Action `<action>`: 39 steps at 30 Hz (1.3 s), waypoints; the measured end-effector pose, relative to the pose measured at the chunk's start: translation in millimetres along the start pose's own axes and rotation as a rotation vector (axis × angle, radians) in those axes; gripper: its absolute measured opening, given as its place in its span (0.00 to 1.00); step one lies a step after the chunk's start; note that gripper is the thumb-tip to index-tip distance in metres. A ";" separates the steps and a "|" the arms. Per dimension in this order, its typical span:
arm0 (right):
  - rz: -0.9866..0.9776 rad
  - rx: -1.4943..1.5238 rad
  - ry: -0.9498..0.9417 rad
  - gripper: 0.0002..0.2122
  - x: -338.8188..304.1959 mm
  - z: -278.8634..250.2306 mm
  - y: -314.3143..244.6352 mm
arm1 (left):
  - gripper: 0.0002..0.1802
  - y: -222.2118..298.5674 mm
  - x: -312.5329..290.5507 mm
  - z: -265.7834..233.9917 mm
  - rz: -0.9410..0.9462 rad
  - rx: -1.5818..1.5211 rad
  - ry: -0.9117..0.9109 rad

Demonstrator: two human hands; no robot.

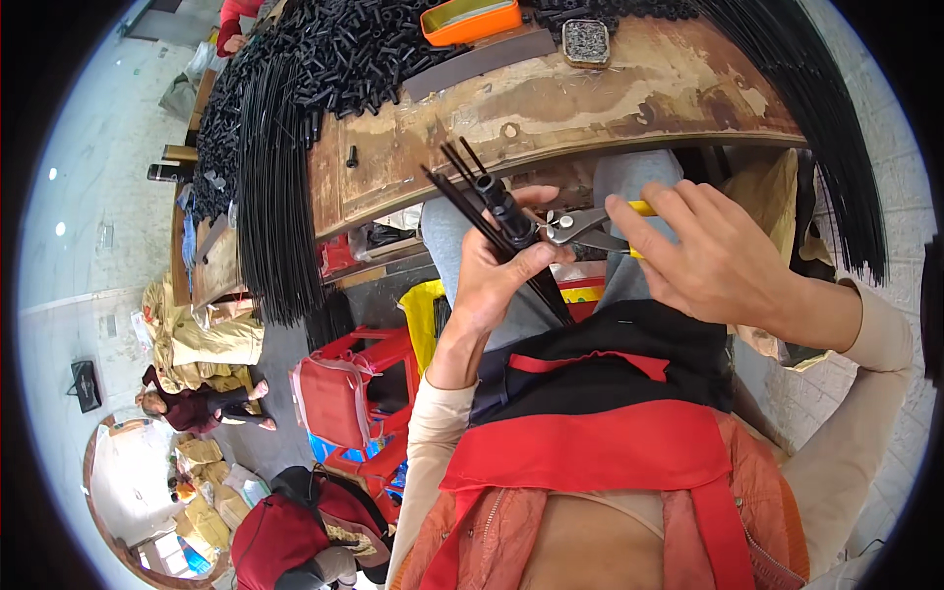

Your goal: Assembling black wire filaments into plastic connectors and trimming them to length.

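Note:
My left hand [482, 285] is closed around several thin black rods [458, 195] and a ribbed black tubular fitting [503, 210], held above my lap just off the table's front edge. The rods stick out past the fitting at a slant, and more of their length shows below the hand. In my right hand [723, 254] is a pair of pliers [590, 228] with yellow handles. Its metal head meets the fitting's lower end beside my left fingers. What lies between the jaws is too small to make out.
On the worn wooden table [629, 103] lie a heap of black tube pieces [344, 44], an orange tray [462, 25] and a small square container [586, 43]. Black rod bundles hang over its left [277, 197] and right [836, 128] ends. Red stools [344, 398] and other people are at left.

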State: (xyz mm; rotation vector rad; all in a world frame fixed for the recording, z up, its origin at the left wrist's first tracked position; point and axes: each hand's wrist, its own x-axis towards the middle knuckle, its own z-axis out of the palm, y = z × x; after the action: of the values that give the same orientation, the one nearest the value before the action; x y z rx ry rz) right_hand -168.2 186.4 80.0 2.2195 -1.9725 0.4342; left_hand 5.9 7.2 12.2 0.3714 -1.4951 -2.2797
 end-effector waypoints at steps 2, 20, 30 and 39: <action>-0.004 -0.038 0.000 0.28 1.2 0.6 -1.6 | 0.31 0.3 -0.1 -0.7 -0.022 -0.042 0.028; -0.046 -0.091 -0.010 0.26 6.8 11.3 7.5 | 0.30 4.7 0.5 -10.9 -0.030 0.042 -0.089; -0.067 -0.173 0.012 0.25 7.8 6.7 8.8 | 0.30 -2.0 1.1 -1.2 0.027 0.015 0.015; -0.046 -0.155 0.014 0.21 11.4 5.0 9.8 | 0.33 -7.3 -0.4 -4.9 0.021 0.057 0.056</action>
State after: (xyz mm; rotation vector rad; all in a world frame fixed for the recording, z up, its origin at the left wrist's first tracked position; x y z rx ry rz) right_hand -176.1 172.9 77.8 2.1551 -1.8758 0.2794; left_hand 7.1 6.0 3.6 0.4298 -1.5313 -2.1966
